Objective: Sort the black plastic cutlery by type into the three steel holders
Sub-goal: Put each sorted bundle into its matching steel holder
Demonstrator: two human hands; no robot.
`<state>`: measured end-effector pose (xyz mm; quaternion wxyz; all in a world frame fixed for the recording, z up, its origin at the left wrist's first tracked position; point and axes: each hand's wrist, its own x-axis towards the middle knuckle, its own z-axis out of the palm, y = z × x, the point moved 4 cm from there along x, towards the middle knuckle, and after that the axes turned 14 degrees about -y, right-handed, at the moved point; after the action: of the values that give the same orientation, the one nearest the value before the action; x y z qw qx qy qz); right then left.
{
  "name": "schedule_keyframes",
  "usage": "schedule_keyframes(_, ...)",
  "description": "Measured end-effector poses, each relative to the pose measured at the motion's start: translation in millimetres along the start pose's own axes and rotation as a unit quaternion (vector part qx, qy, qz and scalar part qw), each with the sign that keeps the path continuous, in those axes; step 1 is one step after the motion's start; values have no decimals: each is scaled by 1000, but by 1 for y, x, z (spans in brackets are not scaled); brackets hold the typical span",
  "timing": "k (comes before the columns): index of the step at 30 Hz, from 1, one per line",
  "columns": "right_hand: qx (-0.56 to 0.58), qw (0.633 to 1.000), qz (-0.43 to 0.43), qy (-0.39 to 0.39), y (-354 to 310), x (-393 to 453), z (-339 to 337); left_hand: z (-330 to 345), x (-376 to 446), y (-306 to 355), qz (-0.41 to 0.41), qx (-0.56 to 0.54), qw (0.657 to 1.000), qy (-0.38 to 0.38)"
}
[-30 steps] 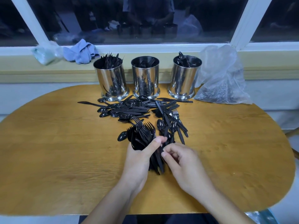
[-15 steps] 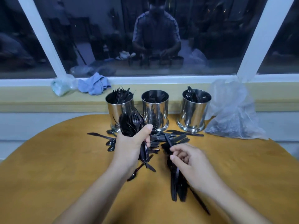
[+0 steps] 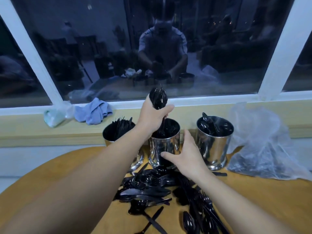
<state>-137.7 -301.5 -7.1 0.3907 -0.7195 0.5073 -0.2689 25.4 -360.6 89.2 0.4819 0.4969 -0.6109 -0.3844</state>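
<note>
A dark, white-framed glass window [image 3: 185, 48] reflects a dim room above a pale yellow sill ledge [image 3: 33, 130]; below, a rounded wooden table [image 3: 278, 200].

- One view only, head-worn; we look forward and slightly down across the desk [image 3: 278, 200].
- Facing: toward the window [image 3: 168, 48], with the sill at mid-frame.
- Range: close; our forearms enter from the bottom edge, wide-angle bending at the borders.

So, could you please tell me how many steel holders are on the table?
3, in a row by the window: left holder, partly behind the arm; middle holder; right holder.
</note>
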Motion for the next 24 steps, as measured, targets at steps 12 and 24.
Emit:
schedule_keyframes(12, 47, 998, -35, 26, 6, 18, 15, 1, 8, -22, -77, 125, 989, -12)
schedule_keyframes(24, 54, 998, -24, 26, -1, 26, 15, -1, -17, -34, -35, 144, 989, -29)
